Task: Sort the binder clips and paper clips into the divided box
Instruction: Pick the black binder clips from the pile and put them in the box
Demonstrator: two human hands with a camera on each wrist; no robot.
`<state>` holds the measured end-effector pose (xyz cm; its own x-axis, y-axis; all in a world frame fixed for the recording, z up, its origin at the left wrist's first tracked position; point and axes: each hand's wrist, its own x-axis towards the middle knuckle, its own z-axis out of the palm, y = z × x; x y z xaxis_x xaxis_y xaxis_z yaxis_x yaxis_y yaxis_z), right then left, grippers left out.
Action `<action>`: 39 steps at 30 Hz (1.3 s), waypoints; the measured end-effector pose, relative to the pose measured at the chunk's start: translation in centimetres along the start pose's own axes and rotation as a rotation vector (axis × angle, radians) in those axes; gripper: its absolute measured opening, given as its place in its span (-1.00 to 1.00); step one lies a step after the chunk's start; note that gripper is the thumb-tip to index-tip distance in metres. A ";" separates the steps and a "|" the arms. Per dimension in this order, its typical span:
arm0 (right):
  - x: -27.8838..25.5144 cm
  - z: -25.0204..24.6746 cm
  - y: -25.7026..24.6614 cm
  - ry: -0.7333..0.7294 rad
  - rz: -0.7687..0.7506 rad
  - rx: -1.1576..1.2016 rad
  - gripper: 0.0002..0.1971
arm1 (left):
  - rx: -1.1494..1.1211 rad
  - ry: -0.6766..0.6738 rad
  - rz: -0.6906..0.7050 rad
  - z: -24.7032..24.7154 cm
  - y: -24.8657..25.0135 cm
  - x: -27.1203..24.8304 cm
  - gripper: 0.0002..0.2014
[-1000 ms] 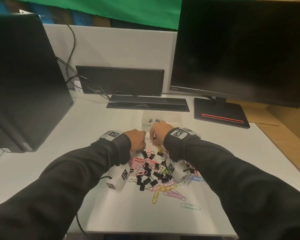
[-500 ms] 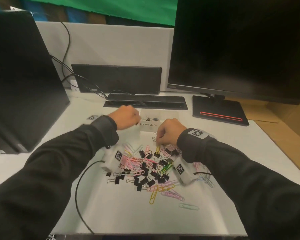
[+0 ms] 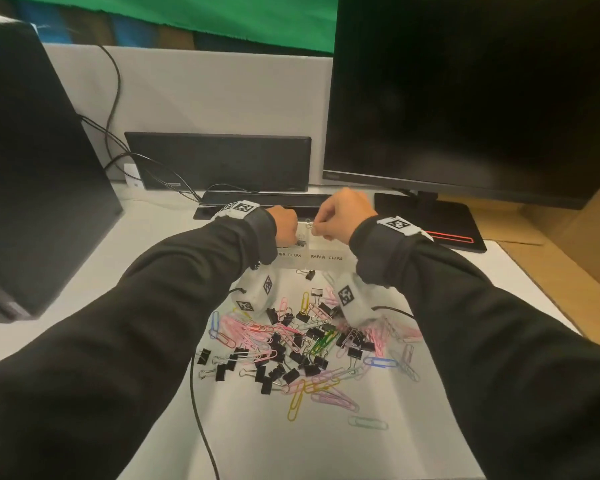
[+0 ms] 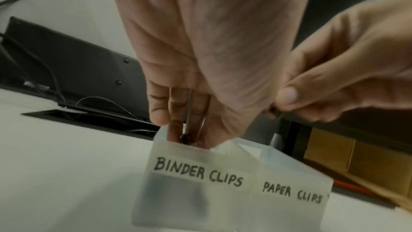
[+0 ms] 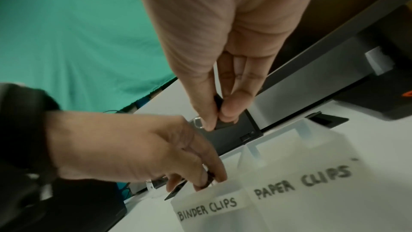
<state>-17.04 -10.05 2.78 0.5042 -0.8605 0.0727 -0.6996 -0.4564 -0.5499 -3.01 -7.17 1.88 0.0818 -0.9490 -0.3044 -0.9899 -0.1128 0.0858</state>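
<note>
Closest to the camera there's a messy pile of clips (image 3: 302, 344) spread on the white desk (image 3: 326, 452): pink, yellow, green and blue paper clips mixed with small black binder clips. A black cable (image 3: 201, 420) snakes across the desk on the left of the heap.

Just past the pile sits the frosted divided box (image 4: 234, 198). Handwritten labels on its front read "BINDER CLIPS" on the left compartment and "PAPER CLIPS" on the right one. From the head view the left label is half hidden by the sleeve, so only the wrist views show it in full.

The left hand (image 3: 286, 225) has its fingertips dipped into the BINDER CLIPS compartment, pinching a black binder clip (image 4: 188, 138) there. The right hand (image 3: 343, 218) hovers above the box, fingers pinched together on another binder clip (image 5: 219, 110); its silver wire loop pokes out beside the thumb. That clip's black body only shows in the right wrist view; from the head it's just a glint of wire.

Behind the box: a flat black device (image 3: 219, 161) with cables, a monitor (image 3: 471, 91) on its stand to the right, a dark screen (image 3: 32, 168) at left, and green cloth (image 3: 194, 15) at the back.
</note>
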 end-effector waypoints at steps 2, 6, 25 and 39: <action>0.8 0.5 -0.9 -0.009 0.009 -0.019 -0.93 | -0.026 -0.009 -0.004 0.0 -0.9 -0.2 -0.66; 2.2 2.0 -2.1 -0.013 0.000 -0.061 -0.90 | -0.131 0.014 -0.006 -0.6 -3.0 -1.5 -0.43; -3.4 0.9 1.5 -0.267 -0.094 -0.376 -0.82 | -0.018 -0.123 0.240 5.7 -2.3 -6.4 -0.62; -4.2 5.3 1.5 -0.399 -0.074 -0.340 -0.89 | -0.052 -0.006 0.305 7.3 -2.0 -7.2 -0.88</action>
<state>-17.53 -5.87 -2.76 0.6657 -0.7003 -0.2575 -0.7460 -0.6172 -0.2499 -2.47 2.04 -2.98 -0.2192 -0.9397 -0.2624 -0.9613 0.1620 0.2229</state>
